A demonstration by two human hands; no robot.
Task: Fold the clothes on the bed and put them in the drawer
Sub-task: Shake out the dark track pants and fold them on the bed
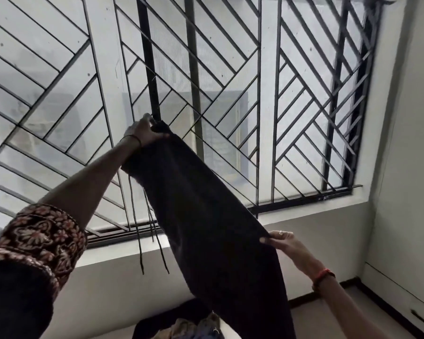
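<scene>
I hold a pair of black trousers (206, 216) up in the air in front of the window. My left hand (142, 130) is raised high and grips the waistband, from which thin drawstrings (142, 228) dangle. My right hand (287, 245) is lower and pinches the trousers' right edge about halfway down. The legs hang down and run out of the bottom of the frame. A small heap of other clothes (191, 324) lies below, at the bottom middle, partly hidden by the trousers.
A large window with a black diagonal metal grille (230, 69) fills the upper view, above a white sill (123, 255). A white wall (406, 167) closes the right side. A dark skirting strip (348, 285) runs along the floor corner.
</scene>
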